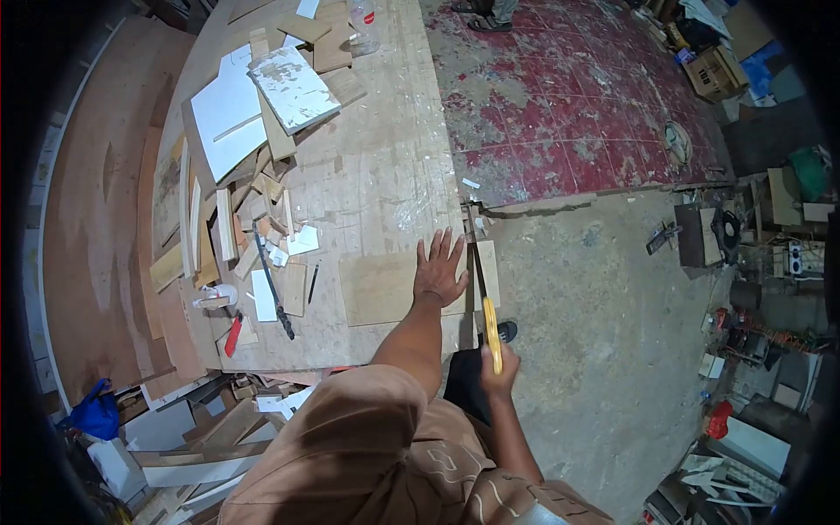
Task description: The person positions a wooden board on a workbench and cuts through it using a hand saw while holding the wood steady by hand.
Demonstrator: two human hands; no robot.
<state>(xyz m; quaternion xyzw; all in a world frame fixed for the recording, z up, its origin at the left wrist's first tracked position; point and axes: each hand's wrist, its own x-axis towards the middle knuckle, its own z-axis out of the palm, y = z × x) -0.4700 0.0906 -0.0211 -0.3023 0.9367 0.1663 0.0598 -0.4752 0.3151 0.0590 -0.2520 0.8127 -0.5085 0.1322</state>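
My left hand [440,269] lies flat with fingers spread on a thin wooden board [381,287], near the table's right edge. The board reaches past that edge, and its overhanging end [490,271] shows beyond the saw. My right hand [500,371] is wrapped round the yellow handle [492,328] of a handsaw. The saw's dark, narrow blade [478,269] points away from me and crosses the board just right of my left hand. How deep the blade sits in the wood cannot be made out.
Wood offcuts [262,188], a paint-spotted white panel [293,87], a pencil [313,282] and a red-handled tool [234,336] lie on the table [385,157]. A plastic bottle [363,31] stands far off. Scrap boards [210,429] pile at lower left. Another person's foot [488,24] shows at top.
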